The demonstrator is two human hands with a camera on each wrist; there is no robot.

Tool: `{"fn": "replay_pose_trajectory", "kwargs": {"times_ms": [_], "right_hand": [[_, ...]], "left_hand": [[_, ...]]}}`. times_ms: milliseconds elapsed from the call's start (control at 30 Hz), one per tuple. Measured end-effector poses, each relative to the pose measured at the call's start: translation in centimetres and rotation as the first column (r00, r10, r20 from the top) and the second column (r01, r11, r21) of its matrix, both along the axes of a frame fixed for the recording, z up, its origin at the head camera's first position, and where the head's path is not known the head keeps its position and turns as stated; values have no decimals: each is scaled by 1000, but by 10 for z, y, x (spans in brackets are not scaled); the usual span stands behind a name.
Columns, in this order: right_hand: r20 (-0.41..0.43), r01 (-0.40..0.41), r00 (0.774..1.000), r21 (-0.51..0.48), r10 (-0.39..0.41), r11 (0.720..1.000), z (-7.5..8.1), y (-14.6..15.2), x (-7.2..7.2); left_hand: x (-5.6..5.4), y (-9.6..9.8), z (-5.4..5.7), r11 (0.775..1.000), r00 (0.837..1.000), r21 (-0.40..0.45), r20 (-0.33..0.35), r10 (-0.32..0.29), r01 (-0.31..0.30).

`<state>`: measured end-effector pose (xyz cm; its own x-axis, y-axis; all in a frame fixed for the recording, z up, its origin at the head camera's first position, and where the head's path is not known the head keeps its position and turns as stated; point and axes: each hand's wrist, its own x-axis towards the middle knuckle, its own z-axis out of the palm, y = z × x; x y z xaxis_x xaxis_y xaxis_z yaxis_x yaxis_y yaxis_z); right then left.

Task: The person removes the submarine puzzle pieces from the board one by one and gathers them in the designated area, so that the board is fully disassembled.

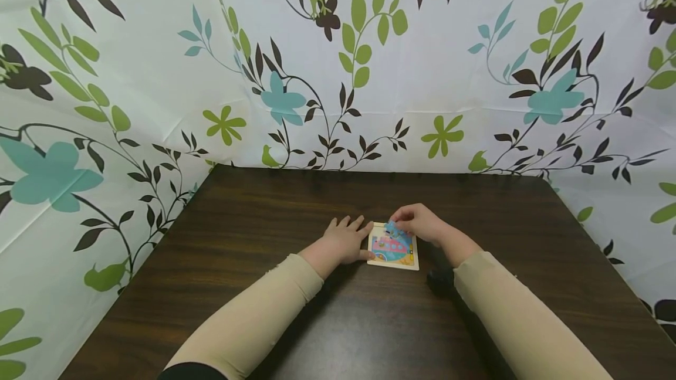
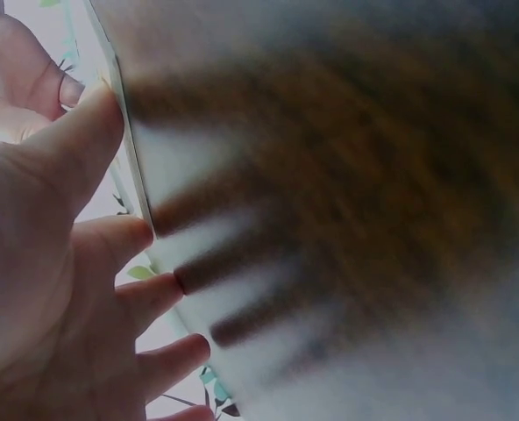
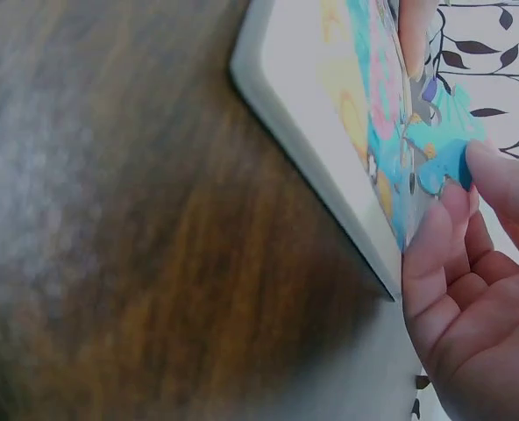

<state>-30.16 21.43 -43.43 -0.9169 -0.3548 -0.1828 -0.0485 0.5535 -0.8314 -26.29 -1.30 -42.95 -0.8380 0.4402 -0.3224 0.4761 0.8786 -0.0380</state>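
A small jigsaw puzzle in a pale wooden frame (image 1: 393, 265) lies on the dark table, its picture showing pink, blue and yellow patches. My right hand (image 1: 421, 223) pinches a blue puzzle piece (image 3: 448, 158) between thumb and fingers, tilted up over the puzzle's far part. Along the puzzle's left edge rests my left hand (image 1: 345, 241), fingers straight and spread, with the thumb and index finger right at the frame. In the left wrist view the left thumb (image 2: 93, 132) touches the frame's side.
The dark wood-grain table (image 1: 296, 204) spreads around the puzzle. A black object (image 1: 439, 280) sits beneath the right forearm. Behind the table hangs a white curtain (image 1: 317, 75) printed with leaves, flowers and birds.
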Motion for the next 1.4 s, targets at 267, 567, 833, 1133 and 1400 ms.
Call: {"fn": "replay_pose_trajectory", "kwargs": {"times_ms": [267,567,833,1133,1400], "right_hand": [[-47,50,998,1,-50,999,3,10,-2],[-88,82,993,20,-80,996,18,37,-6],[-100,104,990,54,-98,993,29,78,-5],[-57,125,991,84,-121,989,25,121,-1],[-25,137,991,132,-135,982,13,146,2]], "left_hand": [[1,2,2,1000,1000,-8,5,-1,1],[3,0,6,1000,1000,-9,5,-7,7],[2,0,4,1000,1000,-14,-3,-12,12],[0,0,1,999,1000,-32,-14,-22,22],[1,1,4,999,1000,-29,-1,-14,14]]}}
